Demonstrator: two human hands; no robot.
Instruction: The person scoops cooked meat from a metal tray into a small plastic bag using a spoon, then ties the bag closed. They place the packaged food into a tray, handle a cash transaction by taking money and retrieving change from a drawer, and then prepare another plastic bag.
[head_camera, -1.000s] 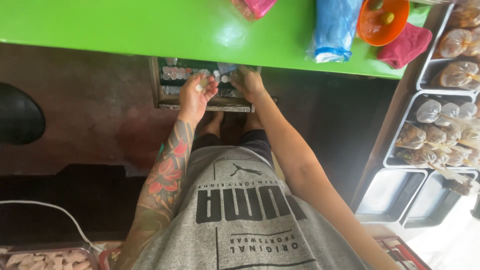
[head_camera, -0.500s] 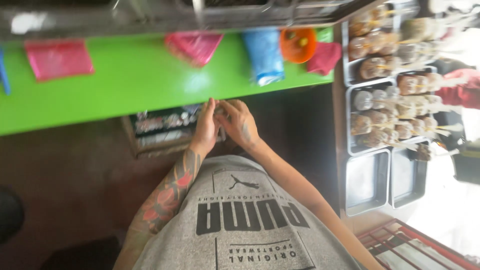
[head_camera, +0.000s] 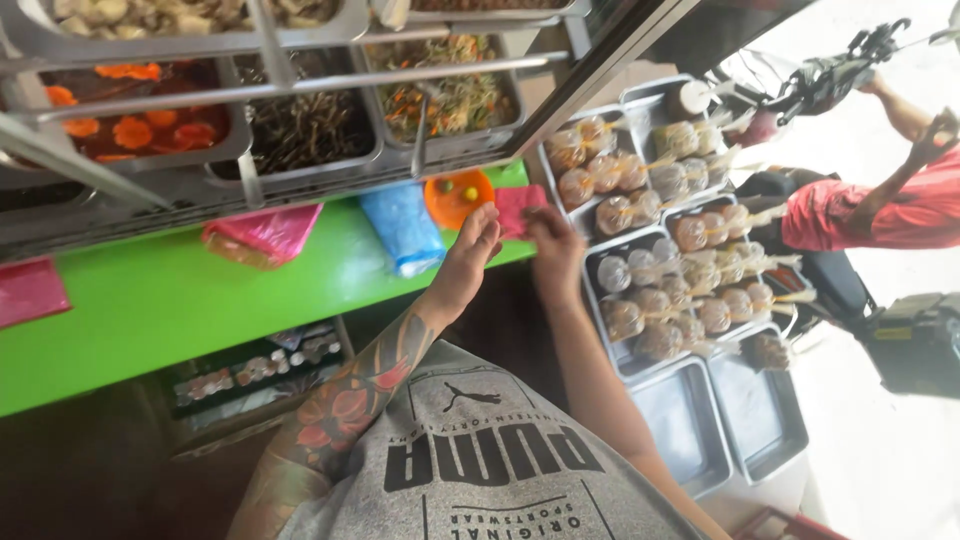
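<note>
My left hand (head_camera: 472, 252), on a tattooed forearm, is raised at the front edge of the green counter (head_camera: 150, 300). Its fingers are stretched up against the left side of a pink cloth (head_camera: 516, 204). My right hand (head_camera: 553, 248) is close beside it, fingers curled at the cloth's lower edge; whether it grips the cloth is hidden. An orange bowl (head_camera: 455, 196) with small round things in it stands just behind the cloth. A blue plastic bag roll (head_camera: 402, 228) lies left of my hands.
Metal trays of bagged food (head_camera: 660, 280) fill the right side, with two bare trays (head_camera: 720, 420) below. Steel food pans (head_camera: 300, 130) hang above the counter. A pink bag (head_camera: 262, 236) lies on the counter. A person in a red shirt (head_camera: 870, 210) sits on a motorbike at the far right.
Both hands rose from the low drawer under the counter up to the counter's right end by the pink cloth. The view swung right and upward.
</note>
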